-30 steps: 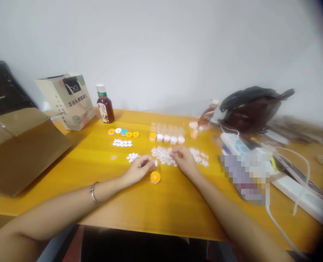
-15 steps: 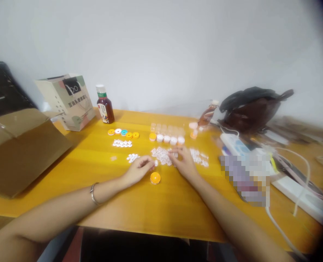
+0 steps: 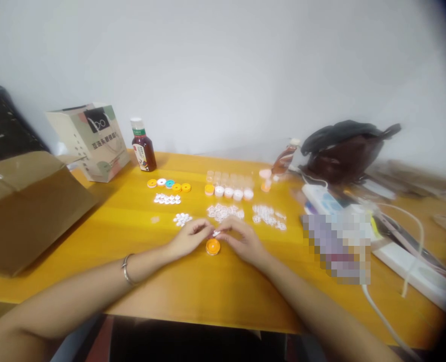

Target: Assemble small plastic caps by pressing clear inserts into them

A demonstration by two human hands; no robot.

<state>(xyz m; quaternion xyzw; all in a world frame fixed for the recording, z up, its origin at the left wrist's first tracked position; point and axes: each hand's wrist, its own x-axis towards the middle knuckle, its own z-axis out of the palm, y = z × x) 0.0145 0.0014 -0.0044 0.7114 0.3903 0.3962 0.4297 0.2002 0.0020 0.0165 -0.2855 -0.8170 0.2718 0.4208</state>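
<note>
My left hand (image 3: 190,239) and my right hand (image 3: 241,240) meet over an orange round cap (image 3: 212,246) on the yellow table (image 3: 192,286). Both pinch a small white piece (image 3: 216,233) between their fingertips, just above the cap. Behind them lie piles of small white pieces (image 3: 223,211), a second pile (image 3: 268,215) and a smaller one (image 3: 182,218). Further back stand a row of coloured rings (image 3: 169,185) and a row of white caps (image 3: 230,192).
A cardboard box (image 3: 26,211) sits at the left, a paper bag (image 3: 90,141) and a dark drink bottle (image 3: 143,146) behind it. A brown bag (image 3: 347,148), a power strip (image 3: 324,198), cables and a blurred patch fill the right side.
My right hand came back from the middle pile of white pieces toward me and joined my left hand over the orange cap. The left hand barely moved.
</note>
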